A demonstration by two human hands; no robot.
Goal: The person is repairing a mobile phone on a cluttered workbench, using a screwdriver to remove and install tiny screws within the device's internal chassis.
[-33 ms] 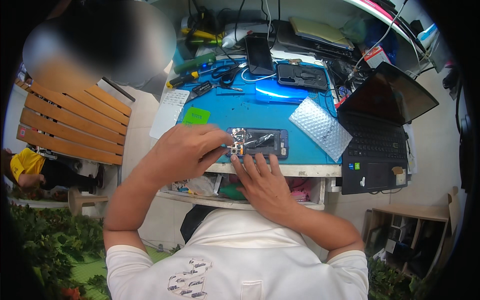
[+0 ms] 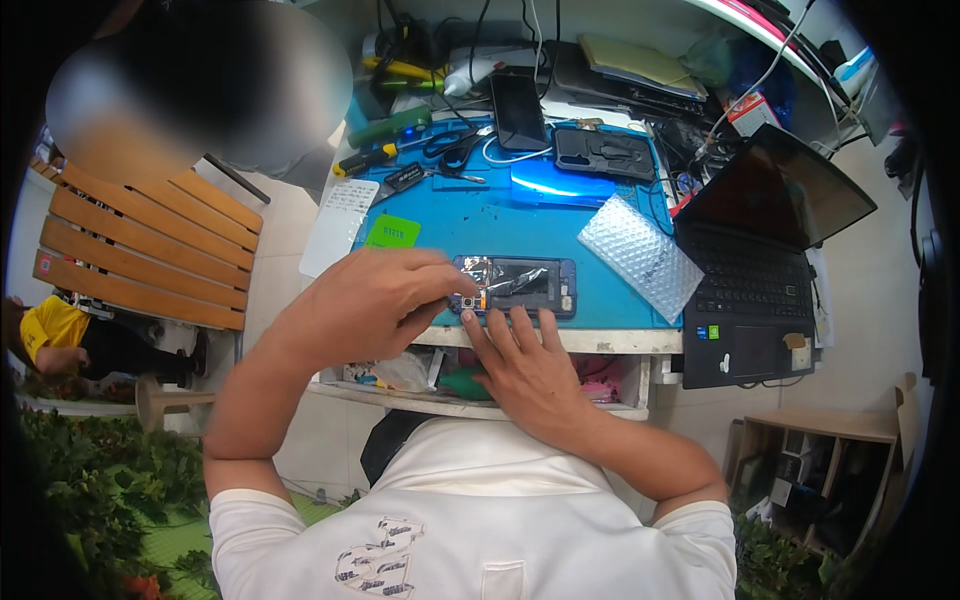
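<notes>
The phone (image 2: 540, 280), its insides bare, lies on the mat's (image 2: 630, 300) near side. The right hand (image 2: 535, 375) rests slightly spread fingers at its near edge; the left hand's (image 2: 375, 300) fingers bend over its left end, any pinch hidden. A slip there could damage small parts.

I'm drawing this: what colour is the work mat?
The work mat is blue, clearest in the head view.

Can't tell if the left fingers (image 2: 440, 281) are pinching anything, they hide one corner of the phone (image 2: 525, 287). Right fingers (image 2: 506, 338) cover bits of its near edge plus some of the drawer (image 2: 634, 388). Top left's a big blur (image 2: 200, 90), and writing on the card (image 2: 330, 235) is too tiny.
</notes>
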